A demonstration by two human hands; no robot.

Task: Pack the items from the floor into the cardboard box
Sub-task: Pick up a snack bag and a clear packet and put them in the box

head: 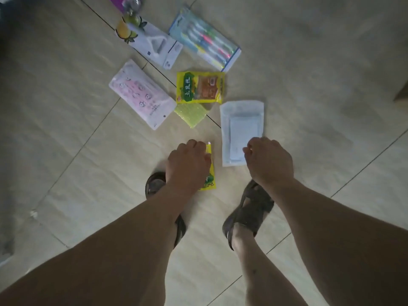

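Pale tiled floor (pixel 309 62) with dark grout lines. Centre: yellow snack packet (pixel 200 87); at 6 o'clock of it, yellow-green sponge (pixel 191 114). At 9 o'clock, pink mask pack (pixel 141 93); at 12 o'clock, toothbrush pack (pixel 204 39); at 11 o'clock, white carded pack (pixel 150 44); at 4 o'clock, white pouch (pixel 241 127); at 6 o'clock, small yellow sachet (pixel 209 173).

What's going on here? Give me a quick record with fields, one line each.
setting: tiled floor, seen from above
left hand: on a small yellow packet, grip unclear
right hand: at the white pouch, grip unclear
other items: toothbrush pack, pink pouch, yellow snack bag, green sponge
cardboard box: not clearly in view
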